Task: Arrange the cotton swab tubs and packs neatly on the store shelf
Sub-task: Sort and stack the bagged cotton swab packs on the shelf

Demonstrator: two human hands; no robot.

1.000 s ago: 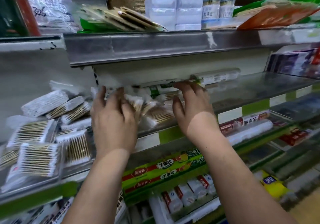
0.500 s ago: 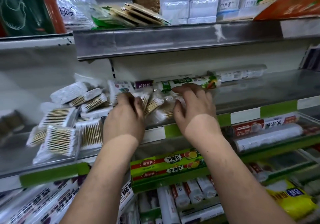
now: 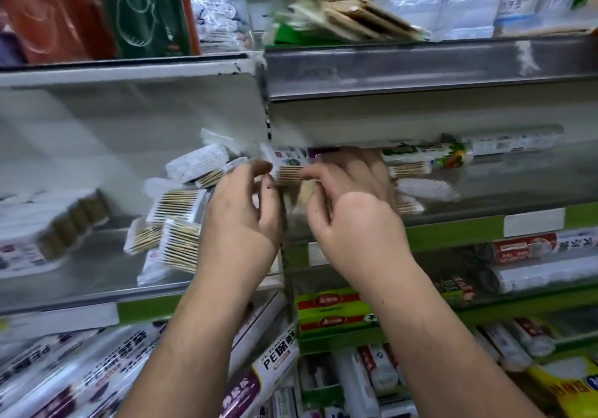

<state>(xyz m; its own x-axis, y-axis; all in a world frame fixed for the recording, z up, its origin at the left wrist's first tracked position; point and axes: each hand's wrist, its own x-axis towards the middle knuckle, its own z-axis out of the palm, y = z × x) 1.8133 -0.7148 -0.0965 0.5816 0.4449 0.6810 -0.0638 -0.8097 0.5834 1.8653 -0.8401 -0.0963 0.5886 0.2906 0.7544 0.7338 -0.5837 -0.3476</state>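
Clear packs of wooden-stick cotton swabs lie in a loose pile (image 3: 180, 205) on the metal shelf (image 3: 517, 191), left of my hands. More packs (image 3: 410, 169) lie to the right. One cotton swab pack (image 3: 289, 173) with a printed label sits between my hands at the join of two shelf sections. My left hand (image 3: 239, 220) pinches its left end with thumb and forefinger. My right hand (image 3: 352, 214) holds it with the thumb in front and the fingers reaching behind. What lies under my right fingers is hidden.
A cling-film roll (image 3: 427, 155) lies along the shelf's back. A blurred row of swab packs (image 3: 55, 223) stands at far left. The upper shelf's edge (image 3: 420, 65) hangs just above my hands. Below are boxes and rolls of wrap (image 3: 326, 314).
Both hands have come closer together and taken hold of one labelled pack. The view has swung left, so the pile now sits nearer the middle.
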